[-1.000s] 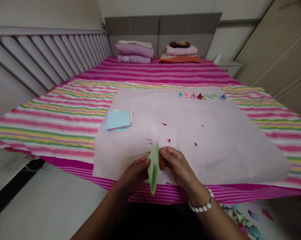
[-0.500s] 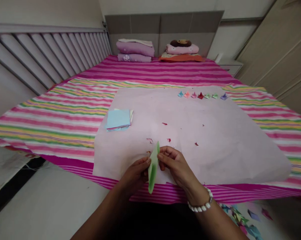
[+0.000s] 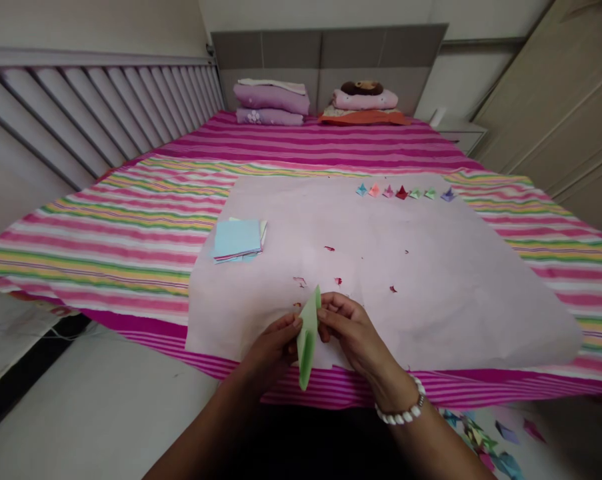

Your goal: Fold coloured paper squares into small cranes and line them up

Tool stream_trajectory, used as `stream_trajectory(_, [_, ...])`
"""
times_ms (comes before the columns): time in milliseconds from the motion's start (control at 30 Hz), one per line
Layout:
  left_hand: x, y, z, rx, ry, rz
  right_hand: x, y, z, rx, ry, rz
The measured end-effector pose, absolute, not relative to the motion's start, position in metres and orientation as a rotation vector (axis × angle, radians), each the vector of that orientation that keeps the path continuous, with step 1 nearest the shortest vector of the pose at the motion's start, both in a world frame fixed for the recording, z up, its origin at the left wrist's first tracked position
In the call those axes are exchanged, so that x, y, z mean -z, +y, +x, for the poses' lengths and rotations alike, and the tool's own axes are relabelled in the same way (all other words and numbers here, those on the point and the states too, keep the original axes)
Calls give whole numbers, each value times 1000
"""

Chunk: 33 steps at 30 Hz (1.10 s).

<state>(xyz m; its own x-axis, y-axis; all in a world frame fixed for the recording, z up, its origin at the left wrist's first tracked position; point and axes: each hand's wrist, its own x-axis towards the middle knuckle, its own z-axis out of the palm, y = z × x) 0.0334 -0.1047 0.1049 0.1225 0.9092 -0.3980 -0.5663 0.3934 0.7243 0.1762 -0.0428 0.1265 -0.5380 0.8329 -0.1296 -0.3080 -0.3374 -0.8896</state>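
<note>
Here I am watching the left hand (image 3: 273,343) and the right hand (image 3: 353,333) pinching a folded green paper (image 3: 308,337) between them, fingertips closed on its upper half. It is standing on edge over the near rim of the pink sheet (image 3: 431,280). That sheet is carrying a stack of paper squares (image 3: 237,240) at left and a row of small folded pieces (image 3: 403,193) far off.
</note>
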Motion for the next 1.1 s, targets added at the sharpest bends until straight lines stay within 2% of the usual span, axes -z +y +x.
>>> stream_trajectory(733, [-105, -96, 39, -1309, 819, 335, -126, -55, 167, -2012, -1105, -697])
stream_trajectory(1100, [-104, -97, 39, -1264, 723, 253, -122, -55, 168, -1959, -1142, -764])
